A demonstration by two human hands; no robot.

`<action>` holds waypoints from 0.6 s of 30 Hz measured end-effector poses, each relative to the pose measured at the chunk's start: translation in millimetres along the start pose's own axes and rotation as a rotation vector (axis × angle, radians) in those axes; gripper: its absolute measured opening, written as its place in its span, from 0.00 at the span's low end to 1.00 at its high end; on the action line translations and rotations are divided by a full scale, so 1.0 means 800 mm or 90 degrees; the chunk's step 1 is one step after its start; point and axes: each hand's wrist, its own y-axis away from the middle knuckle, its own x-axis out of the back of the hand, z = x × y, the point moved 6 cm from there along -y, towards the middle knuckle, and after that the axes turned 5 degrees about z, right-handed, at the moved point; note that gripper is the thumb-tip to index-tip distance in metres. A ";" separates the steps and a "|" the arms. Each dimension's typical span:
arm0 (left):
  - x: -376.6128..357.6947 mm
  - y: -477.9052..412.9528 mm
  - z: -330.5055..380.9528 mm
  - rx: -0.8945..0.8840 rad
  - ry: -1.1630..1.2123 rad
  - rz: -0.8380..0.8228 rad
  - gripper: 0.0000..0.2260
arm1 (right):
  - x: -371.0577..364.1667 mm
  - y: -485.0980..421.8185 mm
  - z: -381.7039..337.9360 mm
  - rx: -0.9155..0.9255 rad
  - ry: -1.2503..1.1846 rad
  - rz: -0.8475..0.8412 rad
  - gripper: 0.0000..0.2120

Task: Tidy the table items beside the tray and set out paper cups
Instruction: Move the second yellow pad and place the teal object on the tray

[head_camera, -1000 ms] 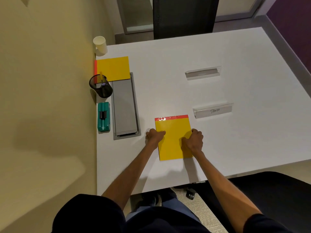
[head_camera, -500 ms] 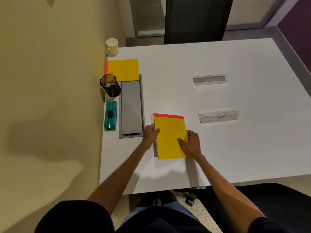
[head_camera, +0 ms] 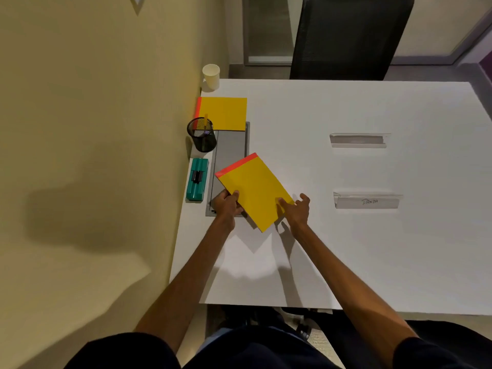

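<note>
A yellow notepad with an orange top strip is lifted and tilted, its top corner over the grey tray set into the white table. My left hand grips its left edge, thumb on top. My right hand touches its right lower edge with fingers spread. A second yellow notepad lies flat at the tray's far end. A white paper cup stands upright at the table's far left corner.
A black mesh pen holder and a green stapler-like tool stand left of the tray by the wall. Two clear name-plate holders lie to the right. A black chair stands at the far side.
The notepad lay flat and straight in front of me; now it is raised, turned counter-clockwise and moved left over the tray's near end. My right hand's fingers have loosened.
</note>
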 end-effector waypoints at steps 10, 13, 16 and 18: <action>0.055 0.018 -0.006 0.028 0.128 -0.002 0.17 | -0.036 -0.019 0.003 -0.116 -0.127 -0.104 0.34; 0.082 0.015 -0.003 0.019 0.130 0.037 0.18 | -0.039 -0.017 -0.006 -0.071 -0.093 -0.129 0.33; 0.119 0.005 -0.008 0.018 0.115 0.111 0.20 | -0.037 -0.017 -0.015 0.004 -0.043 -0.165 0.33; 0.137 0.005 -0.012 0.012 0.052 0.127 0.21 | -0.036 -0.015 -0.016 0.042 -0.016 -0.191 0.33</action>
